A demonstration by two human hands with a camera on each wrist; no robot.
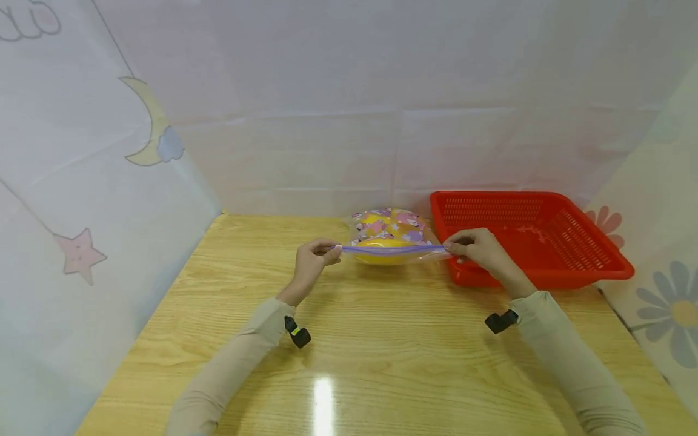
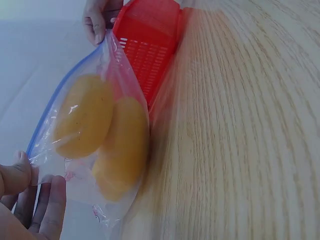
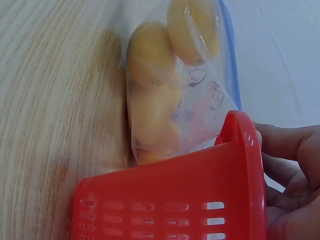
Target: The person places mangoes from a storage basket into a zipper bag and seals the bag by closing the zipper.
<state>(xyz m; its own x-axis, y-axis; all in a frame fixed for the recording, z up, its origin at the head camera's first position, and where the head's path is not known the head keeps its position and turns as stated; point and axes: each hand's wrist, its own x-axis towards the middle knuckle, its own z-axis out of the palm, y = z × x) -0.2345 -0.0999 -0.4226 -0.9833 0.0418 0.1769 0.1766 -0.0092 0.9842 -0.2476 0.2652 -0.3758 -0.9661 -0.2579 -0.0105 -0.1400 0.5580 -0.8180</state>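
Note:
A clear zip bag (image 1: 389, 227) with a purple zip edge and a pink and purple printed pattern stands at the back of the table. Several yellow oval fruits (image 2: 85, 115), looking like mangoes, fill it. My left hand (image 1: 315, 261) pinches the left end of the zip edge between thumb and fingers. At the other end, my right hand (image 1: 480, 249) pinches the right corner, beside the basket's rim. The zip edge is stretched straight between both hands. In the right wrist view the basket hides the pinched corner.
A red plastic basket (image 1: 545, 278) with slotted walls stands at the back right, close against the bag's right end. Wooden tabletop (image 1: 382, 351) extends in front of the bag. A printed cloth backdrop (image 1: 327, 121) rises behind and at both sides.

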